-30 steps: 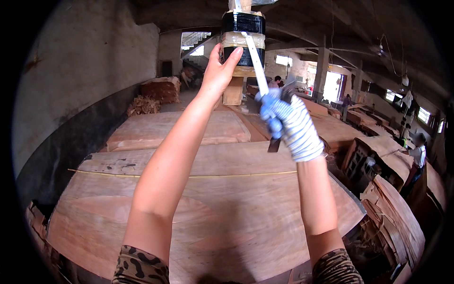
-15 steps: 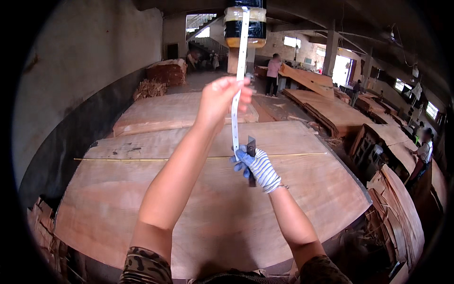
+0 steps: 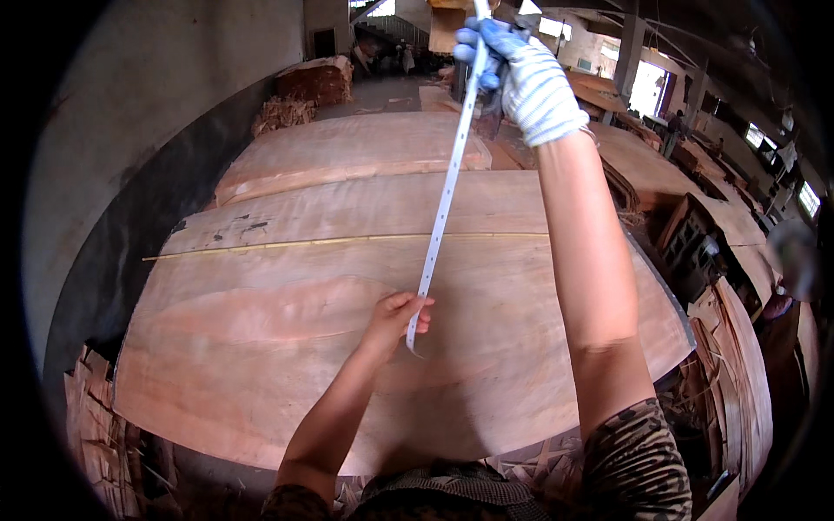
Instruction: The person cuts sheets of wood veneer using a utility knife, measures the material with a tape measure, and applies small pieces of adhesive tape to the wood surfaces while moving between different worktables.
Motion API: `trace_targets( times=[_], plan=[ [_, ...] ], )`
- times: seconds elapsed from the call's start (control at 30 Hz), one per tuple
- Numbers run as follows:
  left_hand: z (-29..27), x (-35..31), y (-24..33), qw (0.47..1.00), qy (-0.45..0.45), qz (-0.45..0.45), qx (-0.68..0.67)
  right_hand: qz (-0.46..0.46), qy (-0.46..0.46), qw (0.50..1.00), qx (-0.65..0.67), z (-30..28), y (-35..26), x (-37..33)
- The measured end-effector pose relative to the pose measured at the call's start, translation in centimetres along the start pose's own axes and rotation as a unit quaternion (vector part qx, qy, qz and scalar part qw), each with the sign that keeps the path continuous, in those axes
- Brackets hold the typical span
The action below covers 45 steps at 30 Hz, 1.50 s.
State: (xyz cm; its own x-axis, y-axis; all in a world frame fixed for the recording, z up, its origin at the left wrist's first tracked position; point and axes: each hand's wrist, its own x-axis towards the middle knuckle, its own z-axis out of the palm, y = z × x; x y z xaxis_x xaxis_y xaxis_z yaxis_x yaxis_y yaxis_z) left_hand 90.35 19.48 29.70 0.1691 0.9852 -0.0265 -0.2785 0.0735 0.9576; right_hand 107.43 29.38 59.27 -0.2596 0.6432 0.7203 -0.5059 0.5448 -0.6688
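A white strip of tape with a row of small holes (image 3: pixel 452 169) runs slantwise over the veneer sheet (image 3: pixel 261 347). My left hand (image 3: pixel 391 326), bare, pinches it close to its lower end, and a short tail curls below the fingers. My right hand (image 3: pixel 526 82), in a blue-and-white striped glove, is raised high at the far end and closed on the same strip. Part of a dark tool shows behind that hand, too hidden to make out. The strip is fairly straight between both hands and leaves the picture at the top.
A thin yellow stick (image 3: pixel 321 242) lies across the sheet. Another veneer stack (image 3: pixel 347 148) is beyond it, by the wall (image 3: pixel 174 104) on the left. Veneer offcuts (image 3: pixel 730 365) stand at the right. A blurred person (image 3: pixel 792 252) is at the far right.
My right hand has risen away from me up the strip. My left hand has come down toward me and now holds the lower end. The view has tilted downward.
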Motion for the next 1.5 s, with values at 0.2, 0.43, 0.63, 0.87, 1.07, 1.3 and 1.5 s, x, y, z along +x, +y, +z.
trace_targets(
  times=[0.2,0.43,0.63,0.87,1.07,1.3,1.5],
  plan=[
    [-10.9,-6.4,-4.6,0.992,-0.040,-0.062,0.101,0.065,0.073,0.995,0.019,-4.4,1.4,-5.4],
    [-14.6,-5.1,0.4,0.910,0.175,0.019,0.374,0.108,0.161,0.975,-0.107,-0.6,2.3,-12.2],
    [5.1,-1.3,16.8,0.879,0.008,0.287,0.381,0.139,0.183,0.965,-0.124,1.8,3.1,-17.2],
    [9.6,1.8,19.1,0.847,-0.072,0.344,0.398,0.127,0.142,0.966,-0.175,1.7,1.8,-17.9],
    [8.6,2.0,18.8,0.778,0.054,0.419,0.465,0.033,0.159,0.888,-0.431,-3.3,1.5,-18.6],
    [-8.9,-5.5,8.0,0.790,0.029,0.121,0.601,0.290,0.295,0.909,0.049,-12.6,4.5,-34.6],
    [-15.5,-14.0,1.1,0.845,-0.024,-0.114,0.521,0.353,0.514,0.774,0.110,-16.1,7.6,-48.1]
  ],
)
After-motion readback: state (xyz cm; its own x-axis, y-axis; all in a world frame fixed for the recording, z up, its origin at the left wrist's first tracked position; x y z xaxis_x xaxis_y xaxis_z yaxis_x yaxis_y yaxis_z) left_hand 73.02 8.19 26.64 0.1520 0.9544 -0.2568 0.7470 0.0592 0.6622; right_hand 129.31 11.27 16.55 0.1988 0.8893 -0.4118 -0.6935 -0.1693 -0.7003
